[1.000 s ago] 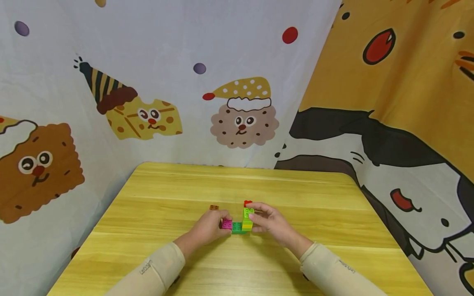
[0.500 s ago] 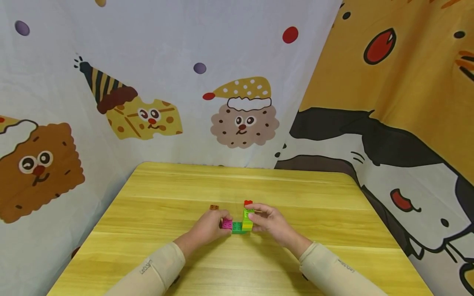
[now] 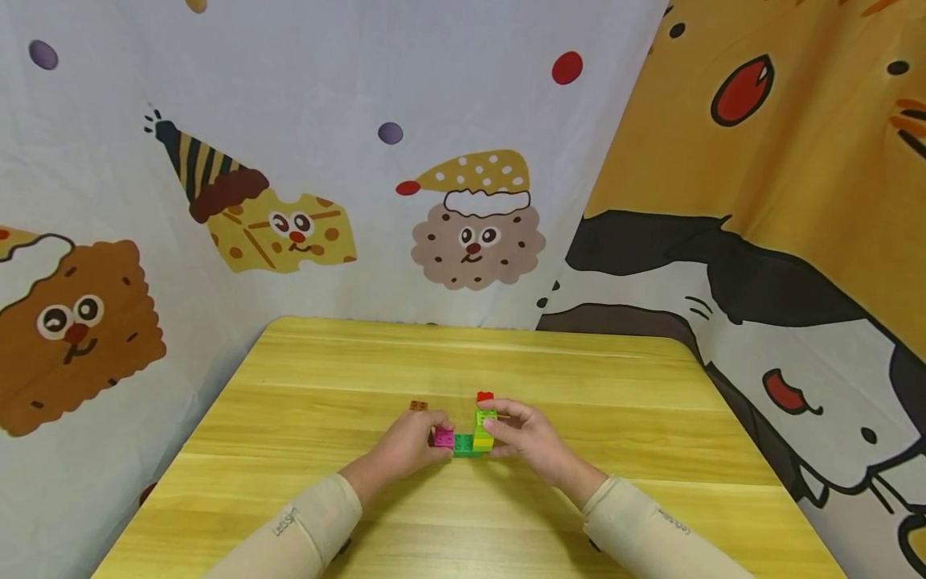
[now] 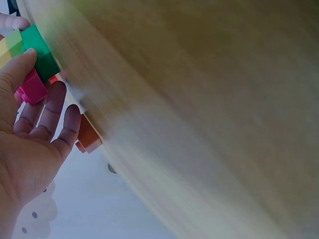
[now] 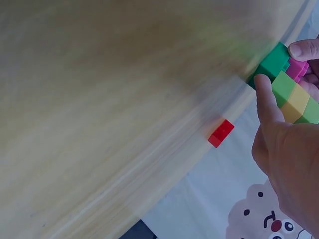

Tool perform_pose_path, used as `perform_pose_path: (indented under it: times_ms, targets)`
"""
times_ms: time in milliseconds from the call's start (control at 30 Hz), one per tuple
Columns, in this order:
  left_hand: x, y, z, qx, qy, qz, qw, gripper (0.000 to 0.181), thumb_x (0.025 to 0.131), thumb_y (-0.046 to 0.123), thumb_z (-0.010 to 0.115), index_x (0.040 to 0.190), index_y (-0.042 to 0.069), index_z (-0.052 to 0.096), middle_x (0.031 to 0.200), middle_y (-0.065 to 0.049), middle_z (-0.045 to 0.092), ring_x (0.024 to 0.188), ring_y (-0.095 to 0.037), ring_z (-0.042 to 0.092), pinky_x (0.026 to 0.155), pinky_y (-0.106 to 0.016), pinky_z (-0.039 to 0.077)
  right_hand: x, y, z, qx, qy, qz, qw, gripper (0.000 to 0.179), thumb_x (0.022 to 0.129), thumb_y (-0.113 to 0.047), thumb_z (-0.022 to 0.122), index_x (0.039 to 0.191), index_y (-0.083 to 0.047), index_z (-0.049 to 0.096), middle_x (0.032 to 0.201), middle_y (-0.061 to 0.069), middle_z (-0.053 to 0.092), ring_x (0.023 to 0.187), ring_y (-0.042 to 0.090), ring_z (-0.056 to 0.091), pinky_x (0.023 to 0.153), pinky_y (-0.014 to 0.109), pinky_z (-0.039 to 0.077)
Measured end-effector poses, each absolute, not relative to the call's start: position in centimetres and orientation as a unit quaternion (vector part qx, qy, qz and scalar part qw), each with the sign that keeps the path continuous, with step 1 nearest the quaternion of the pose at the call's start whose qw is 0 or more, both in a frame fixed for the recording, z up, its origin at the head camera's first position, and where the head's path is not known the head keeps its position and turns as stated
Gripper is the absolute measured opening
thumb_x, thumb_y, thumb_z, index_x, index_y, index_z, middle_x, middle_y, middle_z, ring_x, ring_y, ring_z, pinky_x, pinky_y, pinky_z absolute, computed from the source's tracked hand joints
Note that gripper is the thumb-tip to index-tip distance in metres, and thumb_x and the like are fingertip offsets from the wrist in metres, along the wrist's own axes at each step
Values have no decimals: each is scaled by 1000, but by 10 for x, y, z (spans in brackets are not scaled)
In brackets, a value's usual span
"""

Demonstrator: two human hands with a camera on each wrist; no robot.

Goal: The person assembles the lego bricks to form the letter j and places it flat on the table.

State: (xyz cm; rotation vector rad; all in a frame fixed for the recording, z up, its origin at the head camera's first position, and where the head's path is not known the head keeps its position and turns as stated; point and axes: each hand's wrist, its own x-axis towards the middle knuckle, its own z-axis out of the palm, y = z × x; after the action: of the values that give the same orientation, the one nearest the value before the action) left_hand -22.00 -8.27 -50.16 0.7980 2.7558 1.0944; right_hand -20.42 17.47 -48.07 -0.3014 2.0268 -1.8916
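- Two grips, near each other: left hand (image 3: 405, 445) pinches pink brick (image 3: 444, 438); right hand (image 3: 541, 444) holds lime-and-yellow stack (image 3: 481, 435).
- Green brick (image 3: 463, 445) between the hands, on or just above table (image 3: 463, 515); stack upright at its right end, pink at its left. Pink's seating unclear.
- Judgement: best to steady the green, align studs, press straight down without tilting the stack.
- Red brick (image 3: 485, 396) beyond stack; brown brick (image 3: 418, 405) beyond left hand.
- Bricks look smooth, hard plastic: boxy, round-studded. Table wood-grained.
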Motion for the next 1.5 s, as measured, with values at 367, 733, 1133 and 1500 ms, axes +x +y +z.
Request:
perform_pose_path:
  times_ms: [367,733,1133,1500]
  targets:
    - [-220,-83,-501,257,896,360,40,23,87,11,89,105,12,76,86,7,71,72,-4,58,64,-19,54,-202,173,-482,-105,708,-677,174,47,104,-29,71,148,-13,62,129,10,64,111,29,67,98,54,62]
    - [-220,-82,-501,260,896,359,35,23,86,9,90,105,11,76,85,6,71,71,-4,58,62,-19,53,-201,171,-483,-97,718,-669,162,45,104,-29,72,146,-15,64,128,6,63,109,26,63,93,44,64]
    - [-220,-81,-502,261,895,361,30,23,85,7,90,102,11,75,87,3,73,71,-5,58,62,-19,53,-202,169,-486,-101,737,-653,142,41,104,-29,72,142,-16,67,120,1,62,102,25,61,86,38,65]
    - [-219,-81,-501,255,896,363,33,23,85,8,90,102,11,76,85,4,72,71,-5,57,62,-19,52,-200,171,-490,-149,765,-617,109,35,108,-30,66,141,-19,67,125,12,64,102,29,63,88,47,64]
